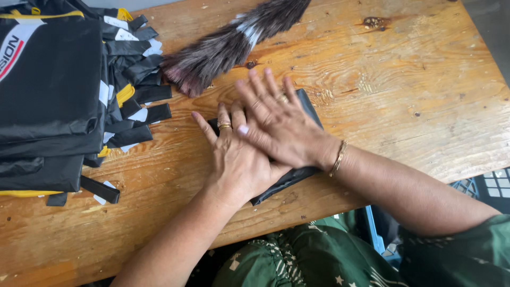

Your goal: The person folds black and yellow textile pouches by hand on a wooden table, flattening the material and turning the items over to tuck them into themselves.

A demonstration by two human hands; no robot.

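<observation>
Green patterned cloth (pixel 319 255) covers my lap at the near edge, with a blue crate (pixel 481 188) just beside it under the table's corner. On the wooden table (pixel 414 101) both my hands lie flat, fingers stretched out and slightly fanned. My left hand (pixel 236 159) presses down on a folded black bag (pixel 289 178), a gold ring on one finger. My right hand (pixel 273 119) lies across the left one, palm down, a thin gold bangle (pixel 338 158) at the wrist. The bag lies under both palms near the table's near edge, only its corners showing. To my left sits a stack of black bags (pixel 50 90) with yellow trim and loose straps. Beyond my fingertips lies a dark feather duster (pixel 228 45), close but apart from them.
</observation>
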